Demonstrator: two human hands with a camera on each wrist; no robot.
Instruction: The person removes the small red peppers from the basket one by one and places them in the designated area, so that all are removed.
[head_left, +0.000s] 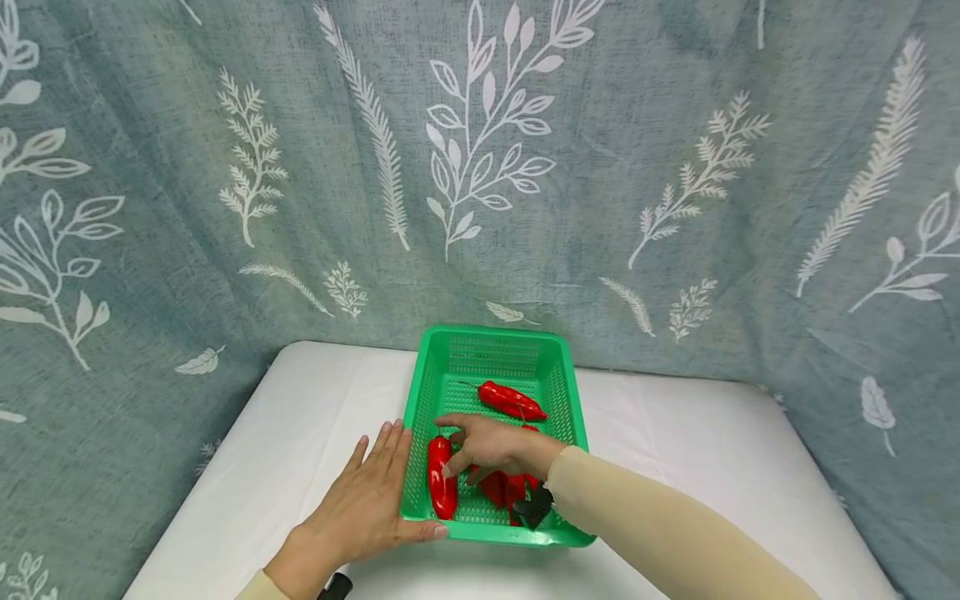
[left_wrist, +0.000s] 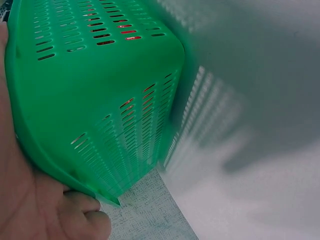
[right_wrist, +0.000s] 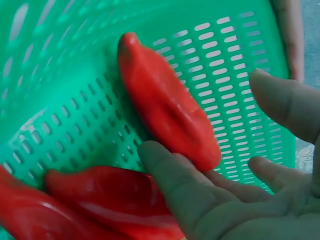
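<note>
A green perforated plastic basket (head_left: 517,535) stands on the white table with several red peppers inside. My left hand (head_left: 366,504) lies along its left side, fingers straight and thumb over the front rim; the left wrist view shows this hand (left_wrist: 45,205) against the basket's outer wall (left_wrist: 75,85). Inside the basket, my right hand (head_left: 491,443) reaches over the leftmost pepper (head_left: 441,487) with its fingers spread. In the right wrist view, its fingertips are right at that pepper (right_wrist: 167,107), thumb apart from it. More peppers (right_wrist: 110,195) lie beside the fingers, partly under the hand in the head view.
One pepper (head_left: 512,401) lies crosswise toward the back of the basket. Black wrist gear (head_left: 534,507) sits below the right wrist, over the basket's front right corner. A blue-green leaf-patterned cloth (head_left: 480,283) hangs behind and around the white tabletop (head_left: 660,442).
</note>
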